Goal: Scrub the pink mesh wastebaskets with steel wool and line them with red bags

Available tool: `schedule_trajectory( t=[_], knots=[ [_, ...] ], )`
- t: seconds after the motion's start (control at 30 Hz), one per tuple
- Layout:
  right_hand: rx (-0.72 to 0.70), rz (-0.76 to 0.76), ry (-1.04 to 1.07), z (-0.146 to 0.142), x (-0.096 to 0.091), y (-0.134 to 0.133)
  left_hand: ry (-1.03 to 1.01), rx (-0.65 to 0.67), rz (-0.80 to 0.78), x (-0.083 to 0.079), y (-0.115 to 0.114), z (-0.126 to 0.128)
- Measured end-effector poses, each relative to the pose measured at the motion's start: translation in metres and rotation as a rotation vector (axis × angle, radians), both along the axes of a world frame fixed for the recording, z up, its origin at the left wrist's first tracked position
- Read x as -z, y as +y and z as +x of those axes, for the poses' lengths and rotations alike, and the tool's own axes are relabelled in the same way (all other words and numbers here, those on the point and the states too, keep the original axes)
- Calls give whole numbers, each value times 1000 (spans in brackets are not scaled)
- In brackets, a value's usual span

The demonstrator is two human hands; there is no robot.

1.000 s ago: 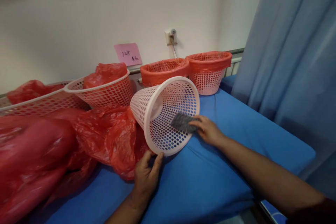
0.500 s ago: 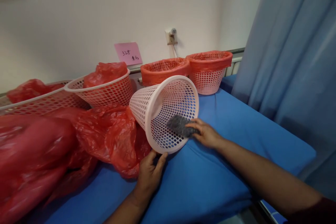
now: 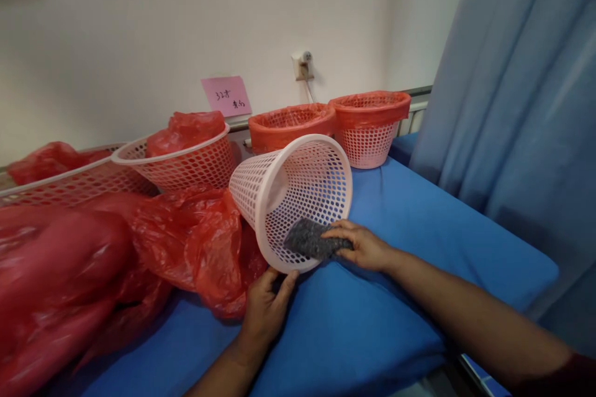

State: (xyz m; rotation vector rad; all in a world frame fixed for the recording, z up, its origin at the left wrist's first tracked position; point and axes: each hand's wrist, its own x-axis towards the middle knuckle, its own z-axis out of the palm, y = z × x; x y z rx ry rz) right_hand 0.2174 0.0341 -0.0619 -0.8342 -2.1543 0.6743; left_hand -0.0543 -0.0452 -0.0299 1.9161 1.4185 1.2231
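A white perforated plastic basket [image 3: 267, 192] lies tipped on its side, its round mouth facing me. My left hand [image 3: 265, 307] grips the basket's lower rim, thumb in front and fingers partly hidden behind it. In my right hand [image 3: 365, 247] is a dark grey cloth [image 3: 307, 239], pinched between thumb and fingers. The cloth reaches into the mouth of the basket, by the lower inside wall and rim. Just left of the basket lies a crumpled red plastic bag [image 3: 205, 248] on the blue-covered bed [image 3: 354, 329].
Two baskets with red liners over their rims, one behind [image 3: 291, 127] and one to the right [image 3: 370, 130], stand by the wall. Wider baskets [image 3: 186, 164] holding red plastic are at the left. A blue curtain [image 3: 503, 105] hangs at right; a pink note [image 3: 226, 97] is on the wall.
My right hand has moved the grey cloth slightly down and left, toward the basket's lower rim. My left hand and the basket stay nearly where they were.
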Motion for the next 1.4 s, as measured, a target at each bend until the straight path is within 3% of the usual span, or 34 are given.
schedule_trajectory(
  t=[0.1,0.17,0.23,0.37,0.43,0.5,0.6,0.67,0.73,0.87,0.93,1.0,1.13,1.2,1.27,1.4],
  knots=[
    [326,58,-11,24,3,18,-33,-64,79,-9,-4,-4],
    [429,55,-17,32,4,22,-43,-74,99,-11,-4,-5],
    [340,35,-45,27,3,15,-25,-42,70,-10,-3,-5],
    [-66,-2,-49,-3,-3,-10,42,66,-59,0,2,-1],
    [-144,-7,-21,-9,-5,-13,46,84,-96,2,3,0],
    [-33,20,-26,-2,-5,-6,29,53,-80,-1,3,-2],
    [380,79,-74,20,-2,12,-7,-27,4,-6,1,-6],
    [531,77,-93,29,-1,18,-16,-42,33,-8,0,-8],
    [437,36,-98,26,-2,13,-13,-29,29,-7,0,-7],
    [-49,-45,-40,-3,-5,-12,20,47,-42,0,3,-1],
    [-144,-59,1,-11,-7,-17,39,67,-73,1,4,0],
    [-44,-37,-12,-6,-7,-12,42,34,-60,0,4,-1],
    [468,76,-140,24,-7,12,19,-58,50,-6,0,-8],
    [570,100,-176,32,-7,16,6,-69,87,-7,-1,-9],
    [458,87,-179,28,-7,11,-4,-64,95,-6,-1,-8],
    [-30,-17,-80,0,-7,-9,19,-32,18,-3,1,-2]
  ],
)
